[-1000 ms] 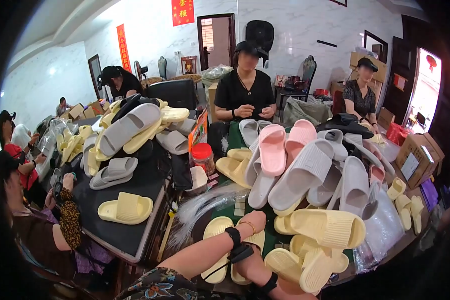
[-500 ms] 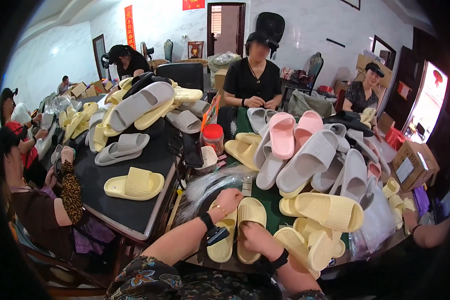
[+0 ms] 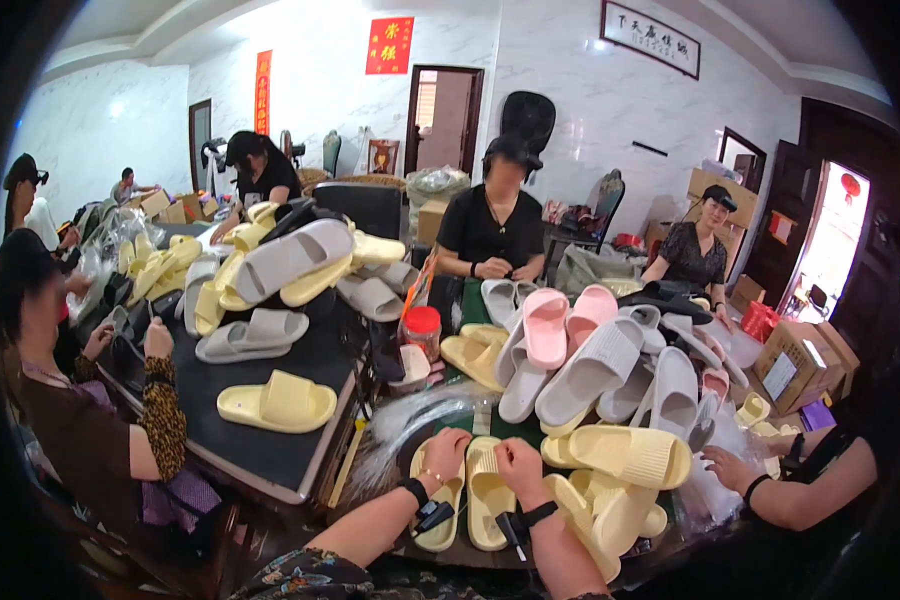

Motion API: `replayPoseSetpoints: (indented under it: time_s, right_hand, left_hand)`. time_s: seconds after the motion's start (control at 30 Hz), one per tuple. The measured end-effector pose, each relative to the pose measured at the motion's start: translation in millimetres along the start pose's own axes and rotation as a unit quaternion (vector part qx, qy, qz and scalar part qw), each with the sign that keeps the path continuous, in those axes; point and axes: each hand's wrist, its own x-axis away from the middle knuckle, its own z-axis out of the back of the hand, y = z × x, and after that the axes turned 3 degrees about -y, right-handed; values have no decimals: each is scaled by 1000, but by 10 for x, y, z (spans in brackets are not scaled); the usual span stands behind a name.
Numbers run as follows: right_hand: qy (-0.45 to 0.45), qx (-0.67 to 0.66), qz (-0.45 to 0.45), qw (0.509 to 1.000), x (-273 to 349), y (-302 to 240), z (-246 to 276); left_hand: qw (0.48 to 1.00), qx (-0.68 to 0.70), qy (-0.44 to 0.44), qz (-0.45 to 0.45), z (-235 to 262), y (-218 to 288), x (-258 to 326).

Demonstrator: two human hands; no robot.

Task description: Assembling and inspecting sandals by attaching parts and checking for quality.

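Two pale yellow slippers lie side by side in front of me, a left slipper [image 3: 433,527] and a right slipper [image 3: 489,510], toes pointing away. My left hand [image 3: 445,455] is curled over the toe end of the left one, its fingers closed. Beside it, my right hand [image 3: 520,468] is bent in at the upper right edge of the right slipper, fingers also closed. What either hand pinches, if anything, is hidden. Black bands with small dark devices circle both my wrists. Clear plastic bags [image 3: 400,430] spread just beyond my left hand.
Yellow slippers [image 3: 620,452] are stacked close to my right, below a heap of grey slippers [image 3: 592,370] and pink slippers [image 3: 545,328]. A red-lidded jar [image 3: 422,330] stands ahead. One yellow slipper [image 3: 277,402] lies on the black table [image 3: 260,450]. A co-worker's hand [image 3: 732,470] touches plastic at right.
My right hand has moved forward from inside the right slipper's opening to its upper edge. My left hand stays near the left toe. The view has tilted up; a co-worker's arm extends in at right.
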Motion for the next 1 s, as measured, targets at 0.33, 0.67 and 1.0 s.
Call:
replayPoseSetpoints:
  time_s: [0.33,0.67,1.0]
  right_hand:
    - [-127,-78,-67,986,-306,104,-180]
    - [-256,-100,-180,945,-356,62,-347]
    - [-211,-108,-168,957,-352,124,-363]
  left_hand:
    - [999,27,-8,29,54,110,16]
    - [975,153,-16,163,42,-38,18]
    - [942,244,-16,231,59,-5,-35]
